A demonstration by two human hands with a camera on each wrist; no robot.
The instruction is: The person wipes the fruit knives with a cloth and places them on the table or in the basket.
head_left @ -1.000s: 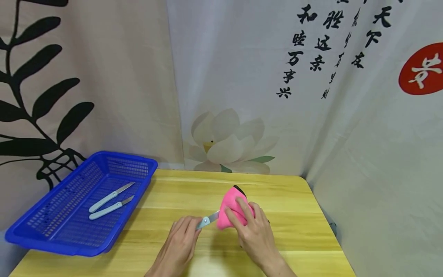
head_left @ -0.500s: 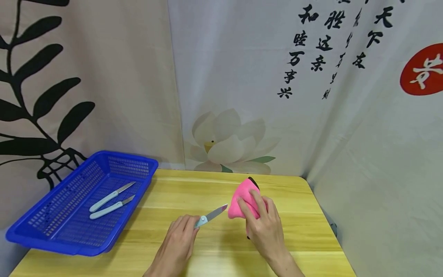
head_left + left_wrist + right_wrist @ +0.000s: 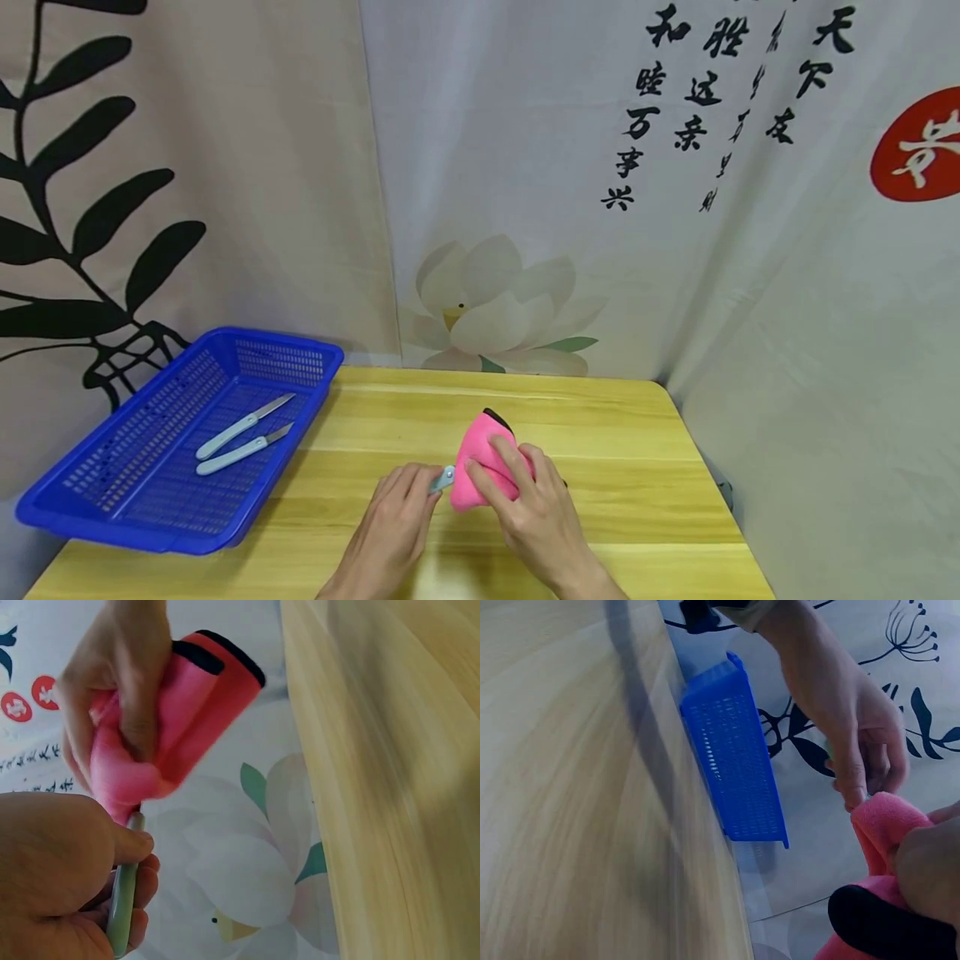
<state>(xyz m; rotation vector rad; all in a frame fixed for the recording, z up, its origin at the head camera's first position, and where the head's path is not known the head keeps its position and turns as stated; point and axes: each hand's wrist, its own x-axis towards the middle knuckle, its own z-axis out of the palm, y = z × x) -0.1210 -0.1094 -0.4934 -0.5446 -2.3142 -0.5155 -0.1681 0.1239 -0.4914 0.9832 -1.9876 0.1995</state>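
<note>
My left hand [image 3: 390, 521] grips a knife by its pale blue-green handle [image 3: 124, 900], thumb along it in the left wrist view. Its blade is hidden in the folds of a pink cloth with black trim [image 3: 476, 467]. My right hand [image 3: 540, 521] holds this cloth bunched from above, fingers bent over it. In the right wrist view, the cloth [image 3: 885, 817] meets the fingers of the left hand [image 3: 855, 735] at the handle's end. Both hands are above the table, close together.
At the left a blue mesh basket [image 3: 187, 543] stands on the wooden table [image 3: 600, 467]. Inside it lie two knives with pale handles, one farther back [image 3: 225, 437] and one nearer [image 3: 232, 457]. A printed curtain [image 3: 510, 167] hangs behind the table.
Half a second ago the cloth was off to the right, past the tip of the bare blade. The right hand has brought it back left and down, over the blade; the left hand barely moved.
</note>
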